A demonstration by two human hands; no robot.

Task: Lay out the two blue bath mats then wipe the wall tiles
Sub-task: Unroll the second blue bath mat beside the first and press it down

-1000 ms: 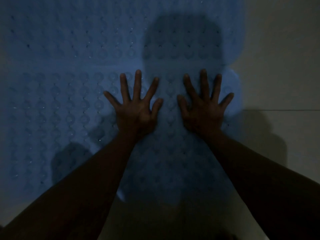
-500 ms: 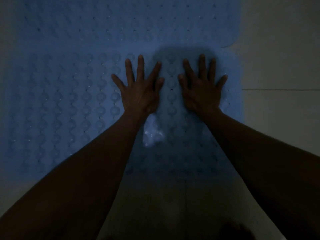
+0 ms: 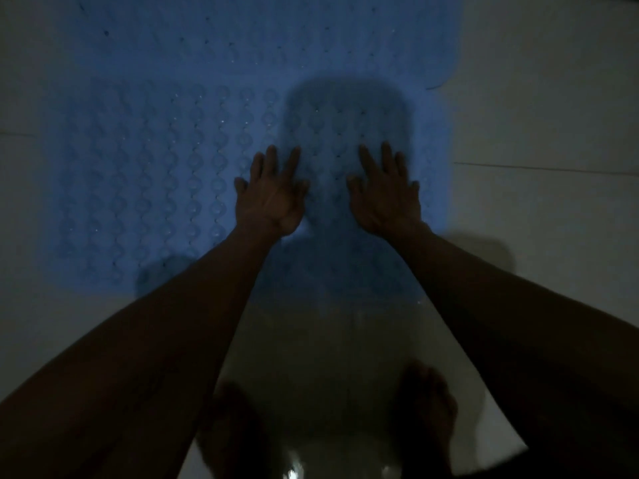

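On the floor, near mat: a blue bath mat [image 3: 145, 188] with rows of round suction cups showing lies flat on pale floor tiles [image 3: 539, 236], its near edge just ahead of the person's bare feet [image 3: 425, 406].
Far mat: a second blue mat [image 3: 276, 39] lies beyond the first; the two meet or overlap along a line across the upper middle, and I cannot tell which lies on top.
Left hand: the left hand [image 3: 271, 193] rests palm down on the near mat, fingers straight and a little spread, gripping nothing.
Right hand: the right hand [image 3: 385, 191] lies the same way just beside it, flat and holding nothing, close to the mat's right edge.
Step in hand: by my reading, pressing the near mat down so it sits smooth; the wall tiles are not in view and no cloth is to be seen.
Risk, wet floor: bright glints near the feet suggest water on the tiles; leaning forward with weight on both palms could let the feet or the mat slide.
Risk, cups upward: the cups seem to face up, so the mat may not hold to the floor and could creep when pushed or stepped on.
Risk, the join: if the mats overlap, a raised edge could stay there and catch a toe.
Risk, poor light: the scene is very dim and a head shadow falls over the hands, so a wrinkle or lifted corner may go unseen.
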